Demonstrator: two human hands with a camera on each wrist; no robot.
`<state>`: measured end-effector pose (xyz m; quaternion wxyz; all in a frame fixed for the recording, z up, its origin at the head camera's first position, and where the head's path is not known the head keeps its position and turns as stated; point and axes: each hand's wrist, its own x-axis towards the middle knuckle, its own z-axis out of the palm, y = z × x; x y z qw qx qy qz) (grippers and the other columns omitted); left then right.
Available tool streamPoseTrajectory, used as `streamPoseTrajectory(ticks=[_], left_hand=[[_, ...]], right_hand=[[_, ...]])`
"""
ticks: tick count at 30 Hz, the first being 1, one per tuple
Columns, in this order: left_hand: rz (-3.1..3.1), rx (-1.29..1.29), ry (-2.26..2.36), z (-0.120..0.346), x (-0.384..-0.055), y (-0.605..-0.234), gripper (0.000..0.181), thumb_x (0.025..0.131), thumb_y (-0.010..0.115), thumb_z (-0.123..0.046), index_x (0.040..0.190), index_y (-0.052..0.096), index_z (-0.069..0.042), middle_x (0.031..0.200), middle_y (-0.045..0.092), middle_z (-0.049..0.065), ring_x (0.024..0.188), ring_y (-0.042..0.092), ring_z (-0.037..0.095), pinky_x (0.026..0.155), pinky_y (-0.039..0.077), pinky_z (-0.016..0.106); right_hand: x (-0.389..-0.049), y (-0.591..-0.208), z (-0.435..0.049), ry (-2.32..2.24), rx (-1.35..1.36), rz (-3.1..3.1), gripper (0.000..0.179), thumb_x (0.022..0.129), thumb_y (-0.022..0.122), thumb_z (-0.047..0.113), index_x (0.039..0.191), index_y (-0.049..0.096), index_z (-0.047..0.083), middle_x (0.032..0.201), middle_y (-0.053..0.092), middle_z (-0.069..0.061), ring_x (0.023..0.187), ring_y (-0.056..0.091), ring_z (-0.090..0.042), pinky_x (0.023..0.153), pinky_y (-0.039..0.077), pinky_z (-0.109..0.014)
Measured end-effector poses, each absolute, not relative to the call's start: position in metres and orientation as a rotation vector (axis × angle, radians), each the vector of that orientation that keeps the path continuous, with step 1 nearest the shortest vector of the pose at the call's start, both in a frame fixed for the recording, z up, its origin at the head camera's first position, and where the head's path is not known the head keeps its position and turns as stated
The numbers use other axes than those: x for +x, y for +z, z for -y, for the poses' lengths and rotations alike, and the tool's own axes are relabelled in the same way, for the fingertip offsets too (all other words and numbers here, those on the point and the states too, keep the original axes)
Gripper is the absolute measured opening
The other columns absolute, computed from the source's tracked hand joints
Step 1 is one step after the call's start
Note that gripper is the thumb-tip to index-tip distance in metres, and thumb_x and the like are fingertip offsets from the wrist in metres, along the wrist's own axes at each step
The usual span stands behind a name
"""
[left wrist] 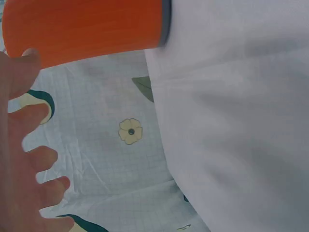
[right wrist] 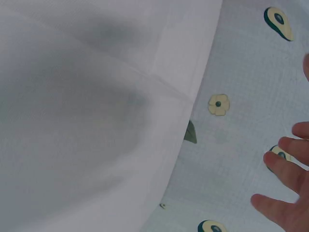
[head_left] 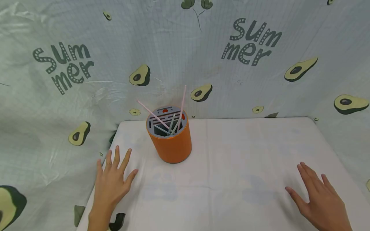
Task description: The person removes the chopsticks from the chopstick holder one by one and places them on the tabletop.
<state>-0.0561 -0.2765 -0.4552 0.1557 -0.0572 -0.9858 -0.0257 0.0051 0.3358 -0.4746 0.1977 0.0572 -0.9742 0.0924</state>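
Note:
An orange cylindrical holder (head_left: pixel 172 148) with a grey slotted top stands upright toward the back left of the white table. Several thin pink and pale straw-like sticks (head_left: pixel 182 102) lean out of its larger opening. My left hand (head_left: pixel 111 186) is at the table's left side, fingers spread, apart from the holder and holding nothing. In the left wrist view the orange holder (left wrist: pixel 87 31) shows beyond the thumb. Over the right part of the table is my right hand (head_left: pixel 323 202), its fingers extended and nothing in them; the right wrist view shows its fingers (right wrist: pixel 285 171).
The white-covered table (head_left: pixel 245 154) has its back edge against a pale hanging cloth (head_left: pixel 173 48) printed with avocados and lettering. A black strap-like piece (head_left: pixel 117 222) shows beside the left wrist.

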Motion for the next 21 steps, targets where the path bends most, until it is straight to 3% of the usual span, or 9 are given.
streamPoseTrajectory(ticks=[2, 4, 7, 10, 14, 17, 21], left_hand=[[2.754, -0.162, -0.093, 0.274, -0.056, -0.454, 0.08, 0.093, 0.067, -0.048, 0.163, 0.037, -0.024, 0.164, 0.038, 0.026, 0.146, 0.041, 0.053, 0.115, 0.028, 0.078], [2.676, -0.158, -0.143, 0.27, -0.057, -0.454, 0.077, 0.091, 0.068, -0.044, 0.16, 0.043, -0.022, 0.16, 0.045, 0.025, 0.141, 0.049, 0.051, 0.112, 0.035, 0.075], [2.548, -0.151, -0.258, 0.263, -0.059, -0.454, 0.07, 0.092, 0.068, -0.04, 0.157, 0.049, -0.019, 0.151, 0.056, 0.022, 0.132, 0.06, 0.046, 0.103, 0.048, 0.072], [2.431, -0.142, -0.364, 0.255, -0.064, -0.453, 0.067, 0.092, 0.07, -0.035, 0.154, 0.052, -0.019, 0.143, 0.064, 0.019, 0.119, 0.069, 0.043, 0.077, 0.06, 0.061], [2.335, -0.126, -0.458, 0.243, -0.072, -0.45, 0.065, 0.092, 0.073, -0.028, 0.153, 0.054, -0.018, 0.133, 0.07, 0.018, 0.099, 0.075, 0.043, 0.05, 0.054, 0.051], [2.317, -0.093, -0.56, 0.233, -0.078, -0.449, 0.063, 0.092, 0.075, -0.024, 0.152, 0.056, -0.018, 0.131, 0.071, 0.018, 0.089, 0.075, 0.044, 0.053, 0.055, 0.051], [2.315, -0.037, -0.747, 0.22, -0.086, -0.446, 0.059, 0.094, 0.076, -0.02, 0.15, 0.058, -0.017, 0.137, 0.069, 0.013, 0.101, 0.075, 0.04, 0.069, 0.063, 0.054]], right_hand=[[0.003, -0.472, -0.332, 0.293, 0.183, 2.6, 0.087, 0.1, 0.046, 0.073, 0.157, 0.046, 0.008, 0.144, 0.061, -0.026, 0.144, 0.05, -0.031, 0.133, 0.01, -0.028], [0.0, -0.472, -0.329, 0.336, 0.214, 2.476, 0.085, 0.101, 0.036, 0.076, 0.15, 0.056, 0.009, 0.134, 0.068, -0.025, 0.136, 0.058, -0.025, 0.129, 0.016, -0.017], [-0.005, -0.472, -0.322, 0.39, 0.251, 2.339, 0.075, 0.102, 0.046, 0.069, 0.14, 0.066, 0.008, 0.123, 0.074, -0.023, 0.126, 0.064, -0.021, 0.121, 0.021, -0.007], [-0.011, -0.472, -0.314, 0.481, 0.268, 2.247, 0.066, 0.102, 0.054, 0.062, 0.132, 0.071, 0.005, 0.116, 0.076, -0.022, 0.124, 0.063, -0.017, 0.117, 0.026, -0.005], [-0.018, -0.469, -0.3, 0.593, 0.264, 2.2, 0.063, 0.101, 0.058, 0.058, 0.127, 0.073, 0.003, 0.113, 0.075, -0.022, 0.119, 0.063, -0.016, 0.114, 0.03, -0.004], [-0.023, -0.464, -0.289, 0.635, 0.256, 2.213, 0.062, 0.102, 0.057, 0.057, 0.127, 0.073, 0.002, 0.113, 0.075, -0.022, 0.115, 0.063, -0.02, 0.112, 0.031, -0.003], [-0.03, -0.46, -0.274, 0.7, 0.245, 2.202, 0.053, 0.104, 0.06, 0.047, 0.127, 0.073, 0.002, 0.112, 0.075, -0.023, 0.11, 0.063, -0.017, 0.11, 0.033, -0.002]])
